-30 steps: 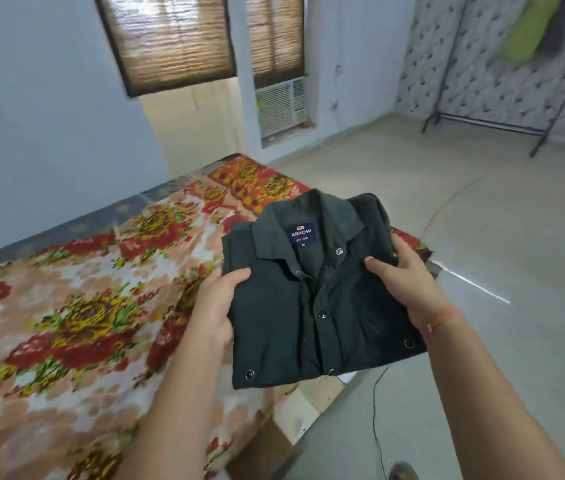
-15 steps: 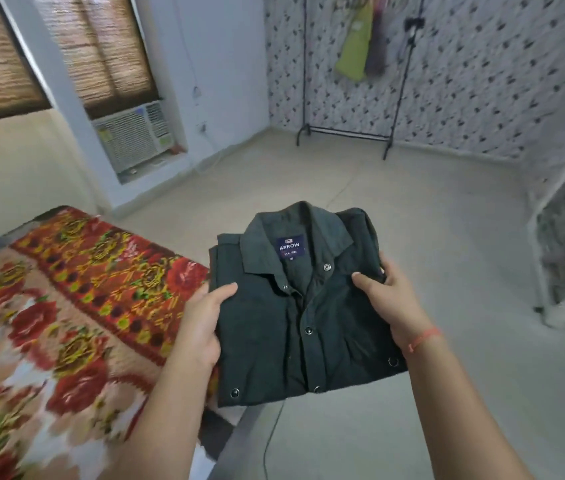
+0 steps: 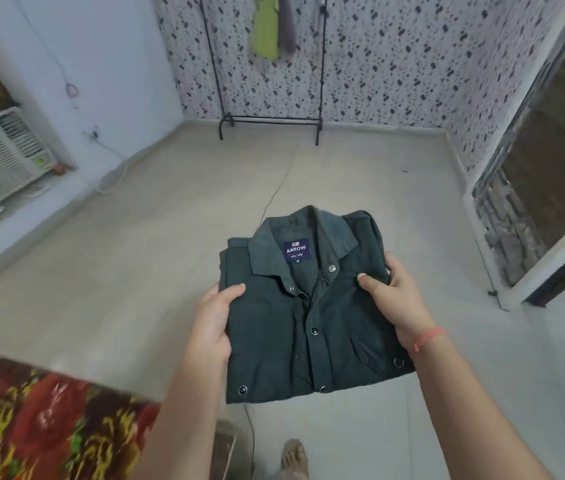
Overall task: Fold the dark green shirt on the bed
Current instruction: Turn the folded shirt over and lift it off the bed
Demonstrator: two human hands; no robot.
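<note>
The dark green shirt (image 3: 294, 327) is folded into a neat rectangle, collar and label facing up. I hold it in the air over the floor, away from the bed (image 3: 42, 424). My left hand (image 3: 213, 327) grips its left edge with the thumb on top. My right hand (image 3: 395, 299) grips the right edge, thumb pressed near the collar. The bed, covered in a red and yellow flowered sheet, shows only at the bottom left corner.
A black clothes rack (image 3: 270, 119) with a green garment (image 3: 265, 26) stands against the speckled far wall. An air cooler (image 3: 0, 161) sits in the left wall. A doorway (image 3: 551, 168) opens on the right. A cable (image 3: 277, 188) runs across the floor. A bare foot (image 3: 294, 459) shows below.
I have turned right, away from the bed, carrying the folded shirt with both hands. The bed has slid to the bottom left of the view; the rack and doorway have come into view.
</note>
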